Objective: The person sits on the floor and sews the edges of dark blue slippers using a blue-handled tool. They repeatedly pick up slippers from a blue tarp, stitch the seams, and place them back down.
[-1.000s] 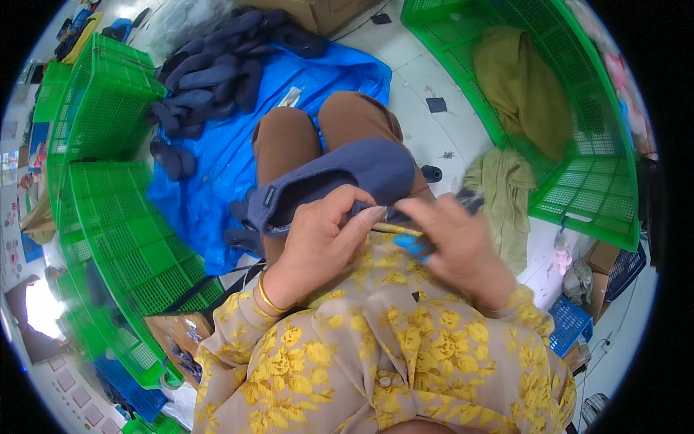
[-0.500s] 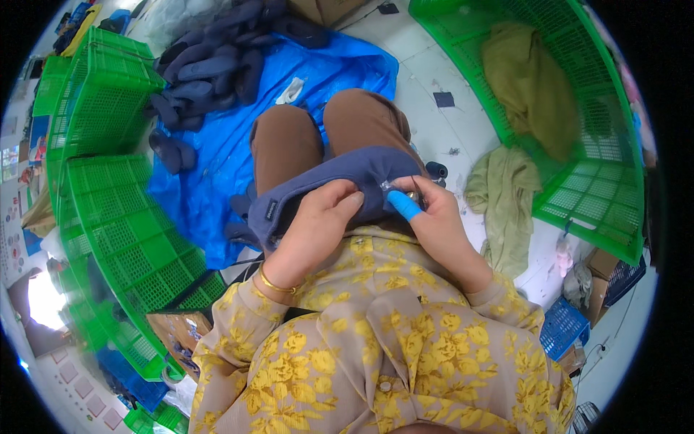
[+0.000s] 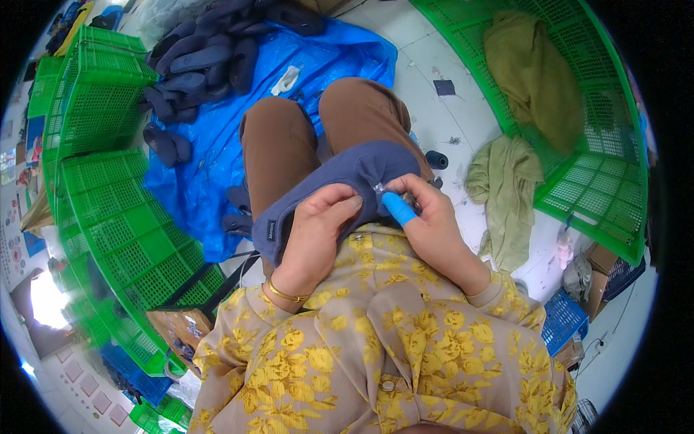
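Observation:
A navy fabric slipper (image 3: 318, 181) with a small dark tag on its edge lies across my lap, over brown trousers. My left hand (image 3: 314, 226) is closed on its near edge, thumb against fingers. My right hand (image 3: 438, 230) pinches at the slipper's right part, with a blue cover (image 3: 398, 208) on the thumb. Beside that thumb a small clear, shiny piece (image 3: 379, 188) sits on the puckered fabric. What lies between the right fingertips is too small to make out.
Similar slippers (image 3: 210, 65) are heaped on a blue sheet (image 3: 289, 108) ahead to the left. Green crates (image 3: 123, 224) line the left side. At right stand another green crate (image 3: 607, 195) and olive cloth (image 3: 506, 195). A dark thread spool (image 3: 437, 160) lies by my right knee.
My right hand and the slipper's right part have shifted slightly left and up. My left hand keeps its hold, and more of the spool now shows beside my knee.

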Tool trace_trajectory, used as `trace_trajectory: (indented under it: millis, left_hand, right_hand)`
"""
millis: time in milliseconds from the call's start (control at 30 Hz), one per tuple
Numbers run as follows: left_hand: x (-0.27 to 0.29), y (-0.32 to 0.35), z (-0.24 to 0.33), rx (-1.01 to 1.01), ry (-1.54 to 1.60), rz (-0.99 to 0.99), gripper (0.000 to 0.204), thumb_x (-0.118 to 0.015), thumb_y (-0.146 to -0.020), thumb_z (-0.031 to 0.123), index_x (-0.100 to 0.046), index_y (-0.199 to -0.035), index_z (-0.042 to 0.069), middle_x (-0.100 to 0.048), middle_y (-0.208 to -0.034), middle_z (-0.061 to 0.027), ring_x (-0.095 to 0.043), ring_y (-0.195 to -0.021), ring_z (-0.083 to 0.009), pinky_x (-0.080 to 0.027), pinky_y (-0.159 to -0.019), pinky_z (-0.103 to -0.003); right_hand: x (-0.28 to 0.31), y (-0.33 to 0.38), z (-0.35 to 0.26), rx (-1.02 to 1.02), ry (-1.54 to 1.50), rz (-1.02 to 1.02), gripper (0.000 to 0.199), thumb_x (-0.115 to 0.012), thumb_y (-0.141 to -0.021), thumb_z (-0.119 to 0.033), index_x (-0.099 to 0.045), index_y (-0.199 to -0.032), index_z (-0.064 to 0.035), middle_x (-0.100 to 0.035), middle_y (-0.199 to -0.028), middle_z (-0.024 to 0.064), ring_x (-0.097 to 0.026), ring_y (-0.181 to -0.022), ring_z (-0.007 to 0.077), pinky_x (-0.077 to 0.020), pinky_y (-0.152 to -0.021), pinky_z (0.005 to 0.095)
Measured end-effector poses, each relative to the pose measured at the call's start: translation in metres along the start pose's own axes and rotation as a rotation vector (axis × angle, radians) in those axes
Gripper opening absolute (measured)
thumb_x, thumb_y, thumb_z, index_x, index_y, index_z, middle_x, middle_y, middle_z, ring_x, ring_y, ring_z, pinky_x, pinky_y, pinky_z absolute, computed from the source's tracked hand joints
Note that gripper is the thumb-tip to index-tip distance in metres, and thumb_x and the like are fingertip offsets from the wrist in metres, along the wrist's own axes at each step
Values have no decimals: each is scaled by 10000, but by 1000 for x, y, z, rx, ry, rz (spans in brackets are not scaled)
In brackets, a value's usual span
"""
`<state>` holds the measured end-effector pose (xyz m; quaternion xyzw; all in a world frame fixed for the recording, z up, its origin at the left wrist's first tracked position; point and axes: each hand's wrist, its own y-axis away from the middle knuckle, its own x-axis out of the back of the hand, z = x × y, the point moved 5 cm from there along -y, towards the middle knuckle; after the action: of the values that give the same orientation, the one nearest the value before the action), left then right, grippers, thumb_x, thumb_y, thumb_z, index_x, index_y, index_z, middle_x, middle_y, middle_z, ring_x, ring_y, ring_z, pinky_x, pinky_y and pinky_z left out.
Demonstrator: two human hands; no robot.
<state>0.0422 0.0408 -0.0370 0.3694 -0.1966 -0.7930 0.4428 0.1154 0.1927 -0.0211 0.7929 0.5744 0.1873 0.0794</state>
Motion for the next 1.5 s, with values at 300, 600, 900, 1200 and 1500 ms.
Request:
trace_trajectory:
  millis: [300, 600, 900, 1200, 1500]
  left_hand:
    - [2, 1, -3, 34, 13, 49, 76, -611, -910, 48, -659, -966, 29, -655, -911, -9, -585, -841, -85, -449, -779, -214]
    - [-7, 2, 0, 63, 111, 95, 52, -665, -905, 107, -638, -899, 63, -617, -833, 13, -550, -782, -74, -422, -735, -211]
    - [-16, -5, 1, 15, -92, 191, 227, -721, -894, 216, -570, -750, 128, -510, -675, 67, -412, -611, -29, -309, -556, -199]
    - [-15, -3, 3, 0, -210, 207, 211, -703, -881, 164, -562, -737, 105, -497, -681, 45, -401, -614, -47, -319, -570, -204]
    - [-1, -4, -1, 28, -139, 84, 123, -648, -905, 90, -594, -795, 88, -566, -743, 35, -496, -689, -54, -398, -651, -214]
  right_hand:
    - [-4, -1, 2, 81, 84, 41, 128, -617, -880, -75, -613, -994, -15, -690, -867, 140, -676, -745, 264, -513, -666, 342]
    - [-6, -4, -6, 5, 108, 21, 128, -646, -870, -103, -619, -974, -35, -689, -844, 118, -664, -699, 237, -494, -618, 339]
    - [-7, -2, -2, -20, 86, 65, 142, -675, -831, -110, -610, -941, -48, -641, -744, 112, -612, -608, 234, -455, -558, 355]
    - [-6, -3, 7, -26, 42, 66, 119, -684, -808, -106, -613, -880, -45, -562, -633, 124, -545, -534, 235, -407, -517, 378]
    - [7, 8, 2, -1, -130, 26, 87, -620, -827, -27, -590, -907, -10, -619, -751, 157, -606, -624, 255, -446, -578, 342]
